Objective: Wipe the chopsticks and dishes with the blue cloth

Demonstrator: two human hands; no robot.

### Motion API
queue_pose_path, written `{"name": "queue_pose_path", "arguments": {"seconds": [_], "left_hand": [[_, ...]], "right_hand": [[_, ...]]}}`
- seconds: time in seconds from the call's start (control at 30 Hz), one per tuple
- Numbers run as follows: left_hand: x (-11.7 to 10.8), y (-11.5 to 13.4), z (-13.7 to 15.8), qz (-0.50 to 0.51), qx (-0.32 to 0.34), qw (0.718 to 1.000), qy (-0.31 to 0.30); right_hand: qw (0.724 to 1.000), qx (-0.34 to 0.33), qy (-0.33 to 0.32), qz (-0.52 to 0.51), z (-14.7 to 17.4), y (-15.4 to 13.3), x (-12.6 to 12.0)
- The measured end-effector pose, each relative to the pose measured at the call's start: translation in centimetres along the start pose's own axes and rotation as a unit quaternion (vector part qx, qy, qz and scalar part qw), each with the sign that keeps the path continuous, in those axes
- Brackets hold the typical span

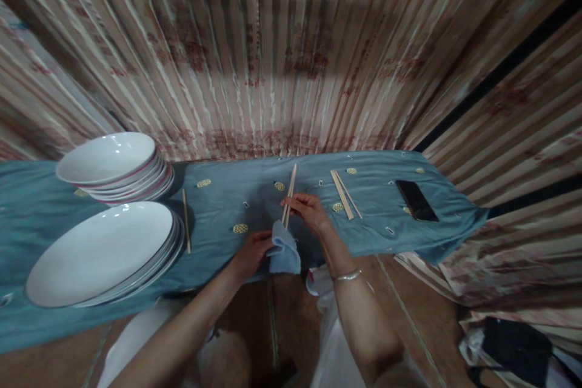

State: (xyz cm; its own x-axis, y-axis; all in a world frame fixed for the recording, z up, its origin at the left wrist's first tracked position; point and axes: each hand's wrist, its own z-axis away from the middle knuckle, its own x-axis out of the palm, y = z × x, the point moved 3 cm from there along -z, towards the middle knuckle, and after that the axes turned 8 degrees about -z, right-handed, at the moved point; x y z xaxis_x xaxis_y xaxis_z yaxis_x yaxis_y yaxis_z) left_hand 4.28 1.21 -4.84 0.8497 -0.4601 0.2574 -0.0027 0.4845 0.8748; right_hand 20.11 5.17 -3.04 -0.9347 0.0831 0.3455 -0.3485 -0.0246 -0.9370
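Note:
Over the middle of the cloth-covered table, my right hand (308, 211) is closed around a pair of light wooden chopsticks (292, 180), which point up and away from me. My left hand (254, 250) grips a folded light-blue cloth (285, 253) at its upper corner. The lower ends of the chopsticks run down to the cloth, where they are hidden. Several other chopsticks (342, 195) lie side by side to the right of my right hand. A lone chopstick (187, 221) lies on the left, beside the dishes.
A stack of white bowls (109, 160) stands at the back left, with a stack of large oval plates (104, 254) in front. A black phone (416, 200) lies on the right of the blue-green tablecloth (218, 194). Pleated curtains (273, 73) hang behind the table.

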Motion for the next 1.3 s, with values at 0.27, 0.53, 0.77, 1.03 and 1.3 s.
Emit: {"name": "queue_pose_path", "arguments": {"seconds": [0.27,0.53,0.77,1.03,1.3], "left_hand": [[-0.7,-1.3,0.1,-0.047,-0.011,0.999,0.016],[-2.0,-0.2,-0.6,-0.069,0.032,0.996,0.045],[-2.5,-0.3,-1.0,-0.085,0.054,0.992,0.073],[-2.4,0.7,-0.1,-0.109,0.057,0.988,0.095],[-2.5,0.4,-0.3,-0.100,0.052,0.990,0.088]], "right_hand": [[0.998,-0.016,0.063,-0.019,-0.6,-1.3,-2.1],[0.996,-0.005,0.085,0.031,-0.1,-1.5,-3.6],[0.978,-0.035,0.129,0.161,1.4,-1.7,-6.7],[0.729,0.094,0.149,0.661,1.1,-5.9,-9.7],[0.631,0.170,0.181,0.735,-1.5,-8.3,-12.8]]}}
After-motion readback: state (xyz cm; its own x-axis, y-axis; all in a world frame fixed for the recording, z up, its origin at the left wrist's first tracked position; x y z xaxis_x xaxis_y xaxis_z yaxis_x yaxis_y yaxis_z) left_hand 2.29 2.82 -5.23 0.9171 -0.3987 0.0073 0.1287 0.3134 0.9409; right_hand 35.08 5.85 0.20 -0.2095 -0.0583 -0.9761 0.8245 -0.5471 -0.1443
